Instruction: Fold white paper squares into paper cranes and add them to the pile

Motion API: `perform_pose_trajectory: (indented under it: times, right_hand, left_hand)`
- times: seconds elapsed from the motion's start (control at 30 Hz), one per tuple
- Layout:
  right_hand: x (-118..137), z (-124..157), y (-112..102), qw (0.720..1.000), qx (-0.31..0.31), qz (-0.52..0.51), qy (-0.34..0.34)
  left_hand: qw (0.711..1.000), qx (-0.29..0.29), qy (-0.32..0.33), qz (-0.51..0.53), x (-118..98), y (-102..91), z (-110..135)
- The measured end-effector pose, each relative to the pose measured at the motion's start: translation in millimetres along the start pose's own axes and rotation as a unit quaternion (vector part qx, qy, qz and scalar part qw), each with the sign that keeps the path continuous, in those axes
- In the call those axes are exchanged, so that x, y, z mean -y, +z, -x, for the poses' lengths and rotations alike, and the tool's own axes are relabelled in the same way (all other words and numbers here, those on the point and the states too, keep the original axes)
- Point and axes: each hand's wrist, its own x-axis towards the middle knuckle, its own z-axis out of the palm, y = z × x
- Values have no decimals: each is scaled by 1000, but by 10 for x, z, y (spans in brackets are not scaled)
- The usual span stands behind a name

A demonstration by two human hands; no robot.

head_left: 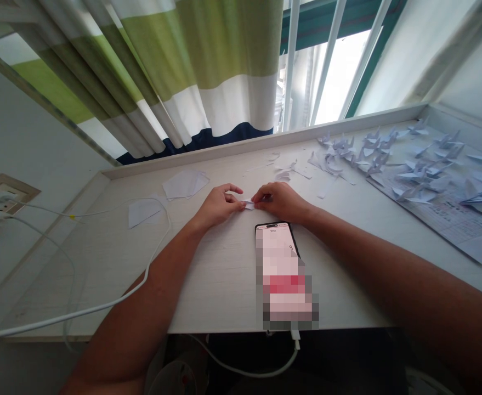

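Observation:
Between my two hands, just above the white desk [208, 263], is a small folded piece of white paper [248, 204]. My left hand [221, 204] pinches its left end with thumb and fingertips, the index finger arched above. At the paper's right end, my right hand [279, 201] grips it with curled fingers. The fingers hide part of the paper, so its exact fold cannot be made out. Right below my hands lies a phone [282, 263] with a lit, partly blurred screen.
Loose white sheets [185, 184] and another paper square [144, 212] lie at left. Paper scraps [284, 171] are scattered behind my hands. Several folded paper cranes [413, 170] cover a printed board [442, 222] at right. A white cable [158, 258] crosses my left forearm; another [261, 375] hangs from the phone.

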Motion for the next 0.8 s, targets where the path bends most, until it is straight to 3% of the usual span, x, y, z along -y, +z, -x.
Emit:
perform_pose_trajectory:
  times: [0.3,0.47,0.57,0.7,0.8]
  right_hand:
    - [-7,-1,13,1000,3,-4,-3]
    - [-42,17,50,998,-31,-61,12]
    - [-41,28,22,997,-12,-74,22]
    - [-12,44,-43,989,25,-143,25]
    - [25,48,-59,971,-24,-233,44]
  left_hand:
    - [999,35,11,5,1,-77,-12]
    - [997,35,62,-7,29,-64,36]
    - [997,32,75,14,33,-70,51]
    - [993,29,98,64,35,-56,45]
    - [986,-6,117,121,39,6,32]
